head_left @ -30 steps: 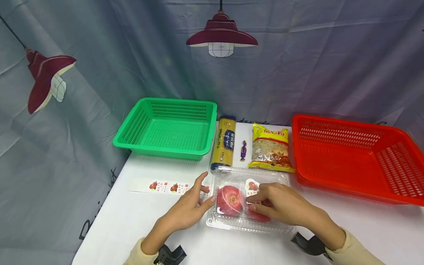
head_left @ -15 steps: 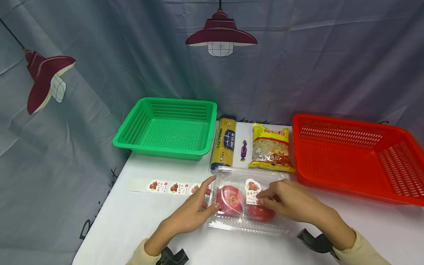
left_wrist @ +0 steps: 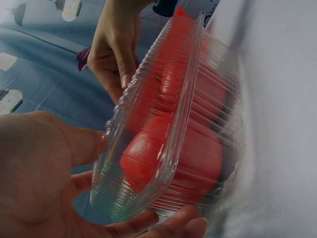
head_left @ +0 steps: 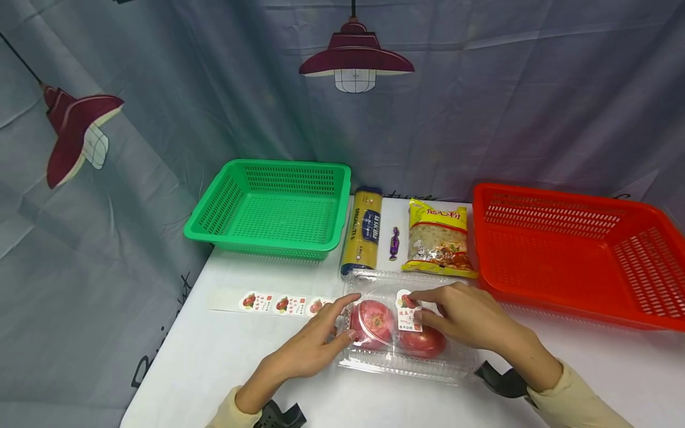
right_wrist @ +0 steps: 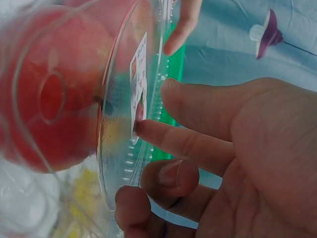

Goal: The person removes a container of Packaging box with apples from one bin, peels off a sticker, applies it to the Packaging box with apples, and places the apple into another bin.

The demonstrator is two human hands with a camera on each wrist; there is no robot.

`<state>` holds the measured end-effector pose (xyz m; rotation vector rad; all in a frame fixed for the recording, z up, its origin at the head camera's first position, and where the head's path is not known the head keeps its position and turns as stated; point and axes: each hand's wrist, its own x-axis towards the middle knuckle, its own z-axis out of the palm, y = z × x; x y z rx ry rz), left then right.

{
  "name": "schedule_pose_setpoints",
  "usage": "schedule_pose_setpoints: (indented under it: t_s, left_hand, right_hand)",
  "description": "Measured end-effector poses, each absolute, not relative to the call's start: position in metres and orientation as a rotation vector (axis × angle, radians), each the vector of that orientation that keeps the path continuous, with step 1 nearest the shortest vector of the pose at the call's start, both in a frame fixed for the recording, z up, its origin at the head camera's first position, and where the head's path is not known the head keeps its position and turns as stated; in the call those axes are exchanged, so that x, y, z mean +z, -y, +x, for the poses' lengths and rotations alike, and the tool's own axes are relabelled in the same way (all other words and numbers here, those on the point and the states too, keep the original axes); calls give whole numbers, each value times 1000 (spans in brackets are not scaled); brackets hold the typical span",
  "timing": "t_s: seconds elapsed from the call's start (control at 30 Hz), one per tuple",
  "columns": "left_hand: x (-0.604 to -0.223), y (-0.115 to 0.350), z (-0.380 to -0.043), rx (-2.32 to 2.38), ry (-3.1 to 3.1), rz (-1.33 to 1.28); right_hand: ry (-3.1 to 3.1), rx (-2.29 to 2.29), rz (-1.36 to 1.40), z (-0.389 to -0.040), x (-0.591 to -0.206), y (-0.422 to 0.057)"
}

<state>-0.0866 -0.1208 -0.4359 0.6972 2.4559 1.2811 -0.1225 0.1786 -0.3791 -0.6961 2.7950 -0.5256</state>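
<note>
A clear plastic clamshell box [head_left: 374, 361] lies closed on the white table with two round red fruits [head_left: 421, 343] inside. Their exact kind is hard to tell. On the lid sits a white label [head_left: 409, 321] with a red fruit picture. My right hand [head_left: 471, 318] touches the label's top with its index fingertip [right_wrist: 148, 130]; in the right wrist view the thumb stands slightly off the lid. At the box's left side is my left hand [head_left: 307, 348], its fingers spread. The left wrist view shows its thumb [left_wrist: 91, 145] against the lid edge and other fingers along the side.
Left of the box lies a strip of fruit labels [head_left: 259, 301]. Behind it are a spaghetti pack [head_left: 363, 232], a purple-wrapped candy [head_left: 394, 244] and a yellow food bag [head_left: 439, 238]. A green basket [head_left: 267, 249] stands back left, a red basket [head_left: 556, 297] at right.
The right hand first pinches at the label, then its fingers loosen and the index finger moves up to the label's top. The left hand shifts slightly right onto the box's edge.
</note>
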Motion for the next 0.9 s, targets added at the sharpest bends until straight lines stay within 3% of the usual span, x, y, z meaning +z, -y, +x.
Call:
schedule_pose_setpoints:
  t_s: [0.4, 0.9]
  left_hand:
    - [-433, 121, -86, 1330, -2433, 624]
    - [-433, 119, -86, 1554, -2281, 527]
  right_hand:
    - [-2867, -700, -741, -115, -377, -188]
    - [-3024, -1148, -516, -89, -394, -221]
